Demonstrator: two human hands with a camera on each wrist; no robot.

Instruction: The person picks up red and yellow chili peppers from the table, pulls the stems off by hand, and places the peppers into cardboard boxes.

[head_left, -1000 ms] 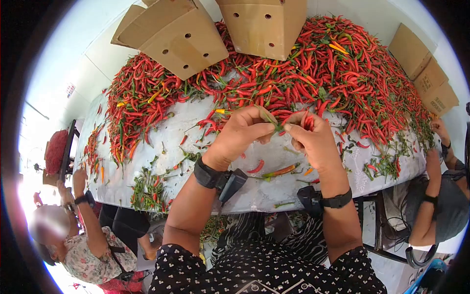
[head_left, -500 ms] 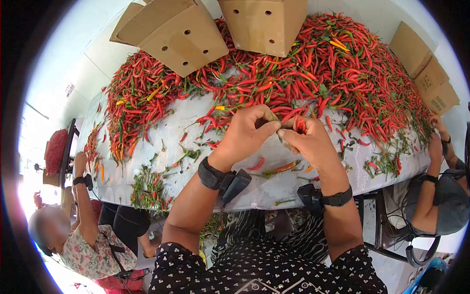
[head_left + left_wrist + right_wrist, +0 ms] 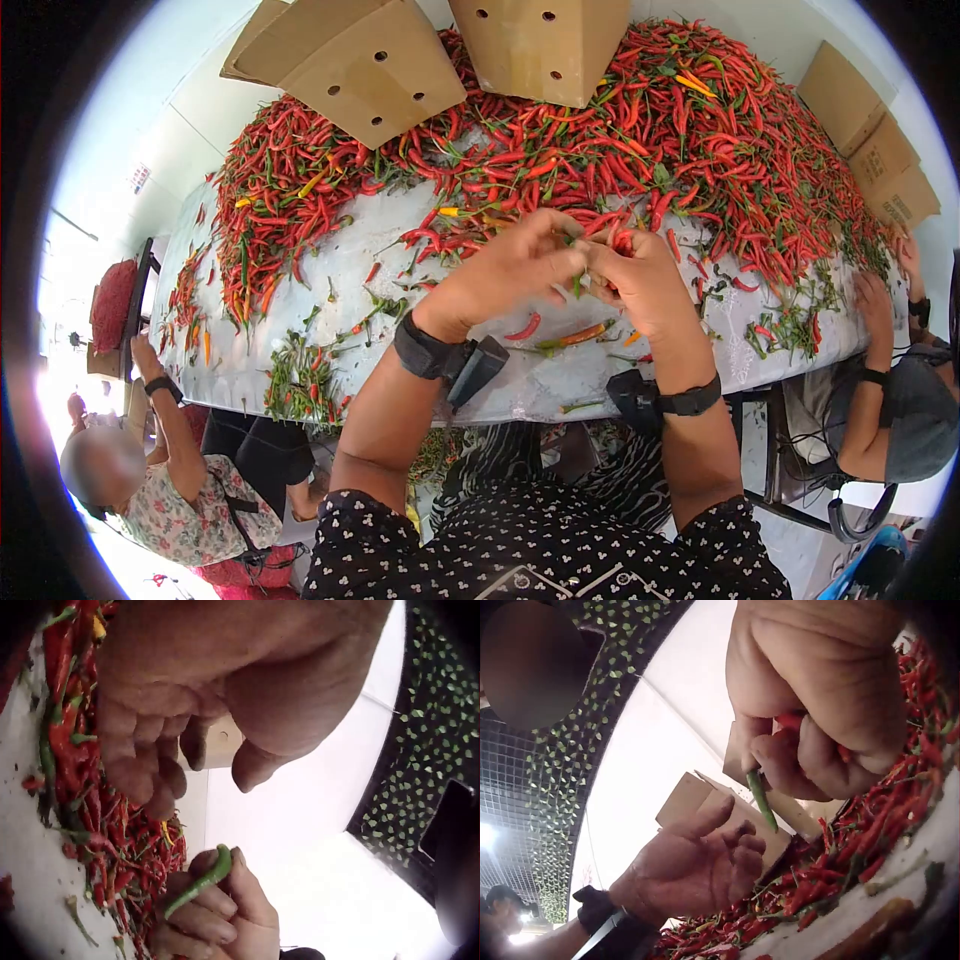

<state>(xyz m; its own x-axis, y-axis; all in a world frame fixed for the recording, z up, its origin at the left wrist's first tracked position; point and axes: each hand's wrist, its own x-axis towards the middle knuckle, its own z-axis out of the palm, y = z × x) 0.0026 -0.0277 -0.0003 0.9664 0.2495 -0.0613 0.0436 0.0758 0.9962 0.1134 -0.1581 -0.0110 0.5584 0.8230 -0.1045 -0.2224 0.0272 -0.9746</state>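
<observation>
My right hand (image 3: 645,280) pinches a small green chili pepper (image 3: 763,802) between thumb and forefinger. Red chili peppers (image 3: 789,720) show inside the curled fingers of that same hand. Close beside it on the left is my left hand (image 3: 505,275), its thumb apart from loosely bent fingers. In the left wrist view nothing shows between those fingers, and the green chili stands out below them. Both hands are raised over the near part of the table (image 3: 480,385), in front of a big heap of red chilies (image 3: 720,150).
Two cardboard boxes (image 3: 372,75) with round holes stand at the back. Green stems (image 3: 300,380) lie piled at the front left, more (image 3: 785,325) at the right. An orange-green chili (image 3: 580,338) lies below my hands. Other people sit at both ends, one in a flowered shirt (image 3: 215,515).
My hands were fingertip to fingertip around a small piece; now the left fingers have loosened and a green chili shows at the right fingertips. The people at both sides have moved their hands.
</observation>
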